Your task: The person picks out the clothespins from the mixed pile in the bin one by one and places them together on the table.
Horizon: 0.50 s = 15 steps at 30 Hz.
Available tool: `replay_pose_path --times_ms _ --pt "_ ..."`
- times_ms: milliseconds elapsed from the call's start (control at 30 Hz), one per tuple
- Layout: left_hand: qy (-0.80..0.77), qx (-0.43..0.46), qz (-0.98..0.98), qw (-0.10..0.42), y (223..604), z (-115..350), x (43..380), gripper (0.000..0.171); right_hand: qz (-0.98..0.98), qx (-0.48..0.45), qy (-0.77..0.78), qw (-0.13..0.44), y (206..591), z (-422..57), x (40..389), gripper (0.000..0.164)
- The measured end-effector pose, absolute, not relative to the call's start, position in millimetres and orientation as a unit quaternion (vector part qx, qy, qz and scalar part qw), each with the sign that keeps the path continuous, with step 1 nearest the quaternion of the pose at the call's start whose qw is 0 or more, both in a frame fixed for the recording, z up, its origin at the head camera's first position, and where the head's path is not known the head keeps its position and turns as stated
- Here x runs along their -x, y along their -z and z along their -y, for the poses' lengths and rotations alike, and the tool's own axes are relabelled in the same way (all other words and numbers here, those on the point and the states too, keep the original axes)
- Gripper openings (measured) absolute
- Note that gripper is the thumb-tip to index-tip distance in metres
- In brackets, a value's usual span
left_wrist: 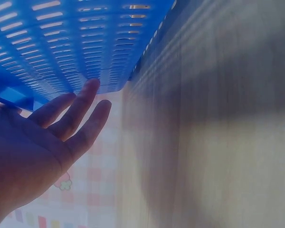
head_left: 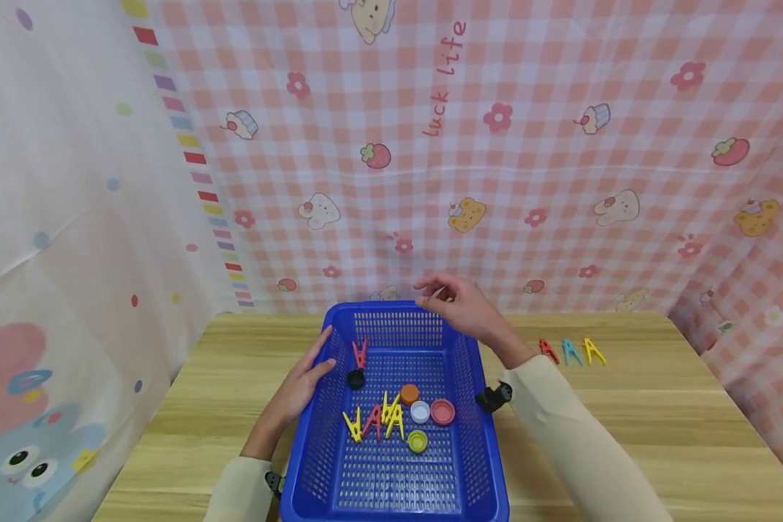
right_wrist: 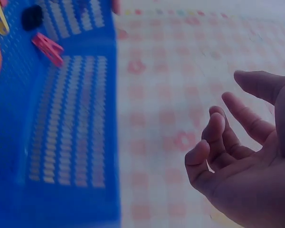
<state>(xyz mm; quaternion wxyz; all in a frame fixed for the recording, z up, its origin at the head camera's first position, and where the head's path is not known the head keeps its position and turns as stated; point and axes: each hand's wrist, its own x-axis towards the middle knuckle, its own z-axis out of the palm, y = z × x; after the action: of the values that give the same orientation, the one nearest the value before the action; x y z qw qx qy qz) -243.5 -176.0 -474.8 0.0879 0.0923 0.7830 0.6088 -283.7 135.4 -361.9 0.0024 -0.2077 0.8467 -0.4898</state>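
A blue plastic basket point(head_left: 401, 486) with slotted walls stands on the table. My left hand point(head_left: 300, 380) rests along its left side, thumb over the rim and fingers fairly straight against the outer wall. Loosely bent and empty, my right hand point(head_left: 460, 308) is raised over the back right corner. Inside lie a red clothespin point(head_left: 360, 355) near the back left, a black bottle cap point(head_left: 355, 379) beside it, and several yellow and red clothespins point(head_left: 354, 426). An orange cap point(head_left: 409, 394), a white cap point(head_left: 420, 412), a pink cap point(head_left: 442, 412) and a yellow cap point(head_left: 417, 441) sit around the middle.
On the table point(head_left: 626, 420) right of the basket, a red clothespin point(head_left: 548, 351), a blue clothespin point(head_left: 570, 351) and a yellow clothespin point(head_left: 594, 351) lie in a row. A checked pink cloth point(head_left: 391, 94) hangs behind the table, a white patterned one point(head_left: 78, 275) at the left.
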Motion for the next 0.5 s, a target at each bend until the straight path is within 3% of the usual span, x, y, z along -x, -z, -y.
replay_pose_path --times_ms 200,500 --pt "-0.609 -0.094 -0.783 0.089 474.8 177.4 244.0 0.059 -0.845 0.284 0.450 0.063 377.1 -97.1 285.2 0.024" --pt "-0.607 -0.098 -0.784 0.084 476.3 176.3 246.5 0.059 -0.823 0.339 0.409 0.199 398.2 -65.9 281.0 0.028"
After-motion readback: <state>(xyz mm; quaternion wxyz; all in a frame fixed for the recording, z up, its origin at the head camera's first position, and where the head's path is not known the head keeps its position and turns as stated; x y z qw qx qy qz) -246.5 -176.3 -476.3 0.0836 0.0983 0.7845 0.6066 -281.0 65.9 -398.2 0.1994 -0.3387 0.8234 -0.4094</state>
